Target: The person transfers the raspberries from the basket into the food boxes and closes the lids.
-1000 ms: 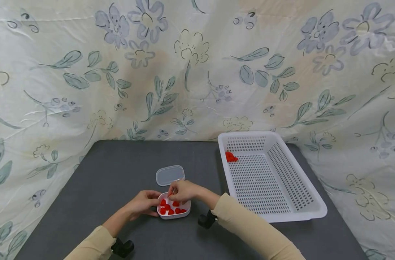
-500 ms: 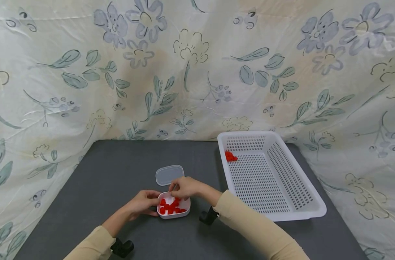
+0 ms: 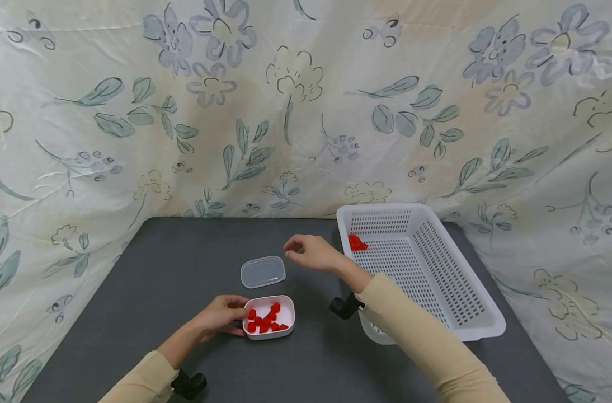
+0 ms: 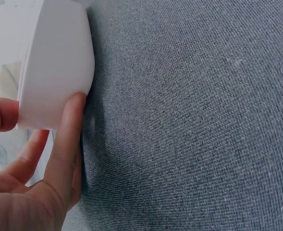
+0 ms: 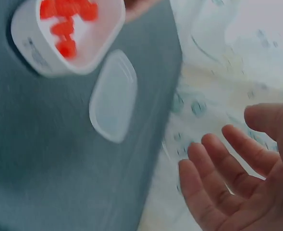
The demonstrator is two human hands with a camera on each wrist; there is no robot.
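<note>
White plastic, thin-walled: a small rounded-rectangle white plastic tub [image 3: 268, 317] sits on the dark grey fabric-covered bench [image 3: 185, 252], near its front edge, holding a loose handful of small red pieces [image 3: 266, 320]. Judged light and fairly stiff, with smooth walls likely to slip on a weak pinch; best taken across its short sides or under the rim, kept level so the contents stay put. Left hand [image 3: 220, 315] grips the tub's left wall, thumb and fingers curled against it; the left wrist view shows the thumb [image 4: 69, 139] pressed on the wall [image 4: 55, 62]. Right hand [image 3: 311, 253] is raised above the bench, empty, fingers [image 5: 218, 163] relaxed and slightly spread, between the tub's translucent oval plastic lid [image 3: 263, 272] and the white perforated plastic basket [image 3: 437, 313]. The lid lies flat just behind the tub, apart from it; judged light and flexible, easiest lifted by an edge. More red pieces [image 3: 357, 243] lie in the basket's far-left corner.
</note>
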